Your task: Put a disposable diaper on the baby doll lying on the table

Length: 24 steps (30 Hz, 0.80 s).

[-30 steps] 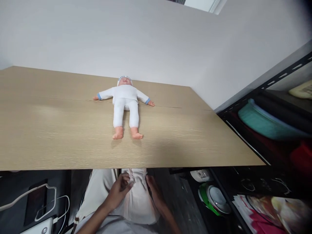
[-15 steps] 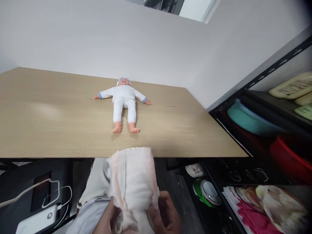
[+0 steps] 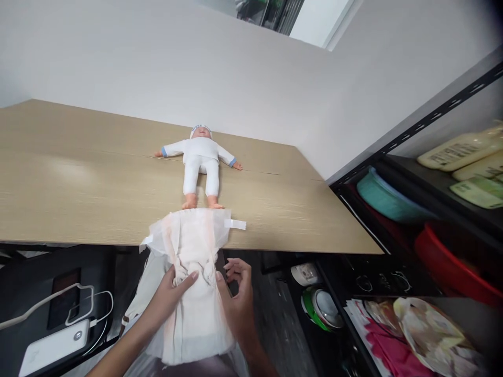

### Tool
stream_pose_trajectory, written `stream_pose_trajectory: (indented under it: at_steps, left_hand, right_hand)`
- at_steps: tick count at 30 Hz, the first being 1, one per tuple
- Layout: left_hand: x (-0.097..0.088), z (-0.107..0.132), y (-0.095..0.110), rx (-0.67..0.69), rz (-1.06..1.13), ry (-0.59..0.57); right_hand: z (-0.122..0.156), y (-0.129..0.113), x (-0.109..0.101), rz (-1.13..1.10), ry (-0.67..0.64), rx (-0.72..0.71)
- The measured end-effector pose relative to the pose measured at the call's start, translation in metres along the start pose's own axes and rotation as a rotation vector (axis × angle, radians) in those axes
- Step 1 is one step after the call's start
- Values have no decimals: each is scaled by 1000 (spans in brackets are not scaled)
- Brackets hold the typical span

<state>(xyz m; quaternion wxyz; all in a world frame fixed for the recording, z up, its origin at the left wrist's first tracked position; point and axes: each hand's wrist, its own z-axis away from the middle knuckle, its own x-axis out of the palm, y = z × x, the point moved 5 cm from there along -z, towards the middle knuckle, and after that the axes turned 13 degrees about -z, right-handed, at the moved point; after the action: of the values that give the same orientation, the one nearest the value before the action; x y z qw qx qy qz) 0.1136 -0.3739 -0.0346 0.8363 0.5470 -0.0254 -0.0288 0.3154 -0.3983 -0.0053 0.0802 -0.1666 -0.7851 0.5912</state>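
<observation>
A baby doll (image 3: 200,162) in white clothes and a cap lies on its back on the wooden table (image 3: 78,193), feet toward me. A white diaper (image 3: 191,262) is spread open lengthwise between me and the table, its far end with side tabs resting on the table's near edge just short of the doll's feet. My left hand (image 3: 172,290) pinches the diaper's gathered middle from the left. My right hand (image 3: 234,293) holds its right side, fingers curled.
A black metal shelf (image 3: 412,173) stands to the right with teal and red bowls, bottles and packets. Below it lie a green-and-white pot (image 3: 324,309) and a white cup. At the lower left a white power bank (image 3: 51,348) and cables rest on a dark surface.
The diaper was folded up in both hands near my lap. It has since been unfolded and stretched forward, its far end landing on the table edge near the doll's feet.
</observation>
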Motion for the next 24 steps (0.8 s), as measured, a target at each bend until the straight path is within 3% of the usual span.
stream_pose_trajectory:
  at_steps: [3, 7, 12, 17, 19, 22, 24]
  left_hand:
    - [0, -9, 8, 32, -38, -49]
    - [-1, -16, 19, 126, -149, -77]
    - [-6, -18, 12, 170, -263, -137]
    - [-39, -10, 16, 155, -354, -158]
    - [-58, -2, 34, 163, -471, -188]
    - [-79, 0, 82, 248, -669, -231]
    - [-88, -16, 121, 381, -820, -144]
  right_hand:
    - [-15, -24, 10, 113, -58, -192]
    - [-52, -43, 51, 274, -385, -299]
    - [-91, -19, 100, 514, -711, -302]
    - [-94, 11, 100, 633, -725, -266]
    - [-92, 14, 96, 650, -687, -258]
    - [-89, 15, 94, 667, -665, -259]
    - [-88, 13, 96, 669, -666, -263]
